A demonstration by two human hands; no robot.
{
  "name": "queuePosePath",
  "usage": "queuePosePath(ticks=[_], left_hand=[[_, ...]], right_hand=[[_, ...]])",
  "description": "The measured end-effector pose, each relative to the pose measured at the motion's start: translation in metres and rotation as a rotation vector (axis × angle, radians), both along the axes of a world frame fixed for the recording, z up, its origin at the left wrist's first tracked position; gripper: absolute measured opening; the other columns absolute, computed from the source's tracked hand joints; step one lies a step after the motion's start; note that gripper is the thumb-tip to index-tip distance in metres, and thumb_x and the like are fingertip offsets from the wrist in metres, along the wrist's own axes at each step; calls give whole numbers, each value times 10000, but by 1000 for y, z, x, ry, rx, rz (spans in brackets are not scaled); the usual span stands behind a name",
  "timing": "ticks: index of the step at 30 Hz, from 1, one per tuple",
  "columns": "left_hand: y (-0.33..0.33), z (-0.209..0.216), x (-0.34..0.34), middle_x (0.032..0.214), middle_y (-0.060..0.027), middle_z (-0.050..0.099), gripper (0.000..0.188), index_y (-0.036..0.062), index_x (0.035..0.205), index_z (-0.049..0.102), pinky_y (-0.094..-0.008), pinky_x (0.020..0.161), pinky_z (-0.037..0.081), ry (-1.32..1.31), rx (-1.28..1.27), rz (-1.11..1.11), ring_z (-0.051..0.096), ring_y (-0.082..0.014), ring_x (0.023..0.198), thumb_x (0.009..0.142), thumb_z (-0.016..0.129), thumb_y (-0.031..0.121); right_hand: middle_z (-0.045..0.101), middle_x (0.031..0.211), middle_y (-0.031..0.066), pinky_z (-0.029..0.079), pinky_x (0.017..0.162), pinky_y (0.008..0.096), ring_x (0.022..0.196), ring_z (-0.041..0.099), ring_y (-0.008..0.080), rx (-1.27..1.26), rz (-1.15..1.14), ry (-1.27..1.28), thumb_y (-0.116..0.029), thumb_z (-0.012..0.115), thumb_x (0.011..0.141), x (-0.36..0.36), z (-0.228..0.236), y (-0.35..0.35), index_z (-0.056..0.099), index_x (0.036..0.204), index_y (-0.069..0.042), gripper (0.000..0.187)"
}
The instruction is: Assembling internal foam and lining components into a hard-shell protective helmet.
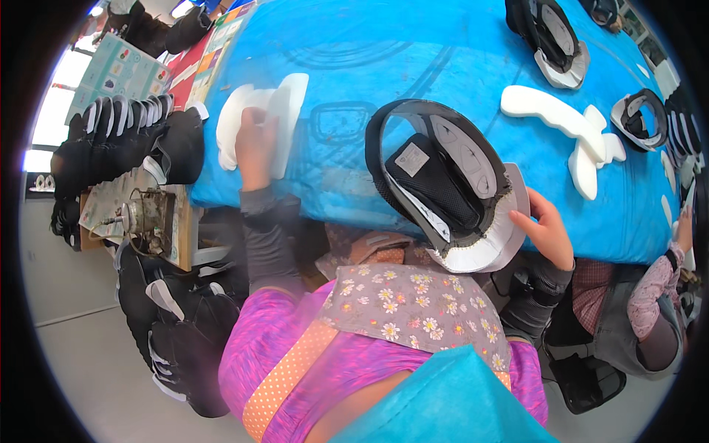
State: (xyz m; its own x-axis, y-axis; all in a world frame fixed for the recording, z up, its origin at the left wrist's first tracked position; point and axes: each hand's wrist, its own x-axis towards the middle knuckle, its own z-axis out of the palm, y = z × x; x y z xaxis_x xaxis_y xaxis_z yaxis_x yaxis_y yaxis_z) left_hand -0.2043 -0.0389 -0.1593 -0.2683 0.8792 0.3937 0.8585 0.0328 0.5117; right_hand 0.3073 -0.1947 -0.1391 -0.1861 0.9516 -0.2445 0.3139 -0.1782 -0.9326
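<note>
In my right hand (545, 230) is a black cap (450, 166), upturned so that its inside shows. Its brim is pale, with pleated white material along the inner edge, and my thumb and fingers grip that brim at the right. A label and black mesh show within the crown. Over at the left, my left hand (255, 148) has its bent fingers against a small pile of thick white curved pieces (289, 111), closed on one of them. That hand is slightly blurred, and the fingertips are partly hidden.
Blue sheeting (347, 66) covers the table. Loose white curved pieces (565, 129) lie to the right, near two more upturned caps (554, 44) (641, 118). Stacked black caps (122, 140) stand at the left above a wooden-edged stand (181, 229). A co-worker's sleeve (657, 277) is at far right.
</note>
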Motion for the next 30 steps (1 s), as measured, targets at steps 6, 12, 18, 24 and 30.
queuePosePath(ticks=[6,12,18,24,30], left_hand=[[-37,72,47,913,-45,673,268,22,1085,591,-240,667,499,-582,78,-379,645,-100,786,880,750,88],[-77,130,115,897,-39,659,686,47,1468,374,-217,694,498,-1087,-389,-940,634,-91,802,888,740,50],[-83,131,138,904,-50,665,634,49,1468,384,-215,658,489,-1178,-574,-988,635,-89,788,925,709,84],[-71,130,155,916,-65,677,554,16,1464,394,-201,630,501,-1150,-714,-1164,659,-91,787,967,629,83],[-58,104,153,1340,-161,597,706,18,1488,372,-379,908,555,-1229,-308,-1192,626,-277,1191,1074,233,572]], right_hand=[[683,1229,95,483,963,331,1101,645,202,530,-191,-162,-30,681,892,-15,52,10,638,1268,-8,379],[613,1356,153,513,960,385,1128,637,330,1137,187,-275,22,773,767,-88,108,47,634,1311,-38,564],[690,1186,118,549,807,365,999,666,287,1374,173,-207,-51,808,749,-100,115,57,696,1212,-64,476],[718,1034,98,547,732,346,874,685,280,1171,284,-128,-25,777,783,-100,106,60,726,1046,-56,270],[675,666,26,401,477,199,524,566,49,375,-102,349,-161,691,969,-93,106,50,679,966,-12,150]])
